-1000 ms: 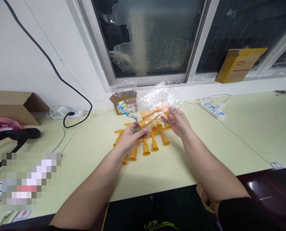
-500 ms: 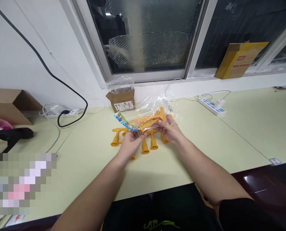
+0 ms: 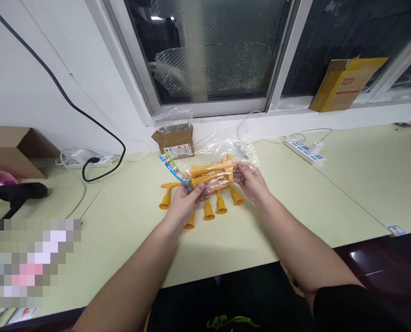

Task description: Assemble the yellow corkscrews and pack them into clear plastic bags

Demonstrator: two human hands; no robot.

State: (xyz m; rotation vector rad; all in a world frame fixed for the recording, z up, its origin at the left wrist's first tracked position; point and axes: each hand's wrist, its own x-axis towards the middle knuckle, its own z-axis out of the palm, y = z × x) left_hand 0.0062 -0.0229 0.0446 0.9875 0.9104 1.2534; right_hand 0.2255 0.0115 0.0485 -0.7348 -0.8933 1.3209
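A clear plastic bag point(image 3: 215, 179) with a colourful printed strip point(image 3: 173, 169) on its left end is held over the table between my hands. Inside it lie orange plastic pieces point(image 3: 205, 169) with T-shaped ends. My left hand point(image 3: 186, 200) is closed on the bag near the strip, thumb on top. At the right end, my right hand point(image 3: 252, 182) pinches the clear film. Under the bag, several loose orange T-handled pieces point(image 3: 221, 203) with flared bell ends lie on the table; the bag and my hands partly cover them.
Behind the bag stands an open small cardboard box point(image 3: 174, 140) by the wall. A power strip point(image 3: 305, 151) lies at the back right, another power strip point(image 3: 103, 161) at the left with a black cable. A yellow carton point(image 3: 347, 85) leans on the windowsill.
The bag has turned flatter and shifted slightly left, so the pieces inside lie more level. My left hand has moved slightly left; my right hand has shifted to the bag's right end.
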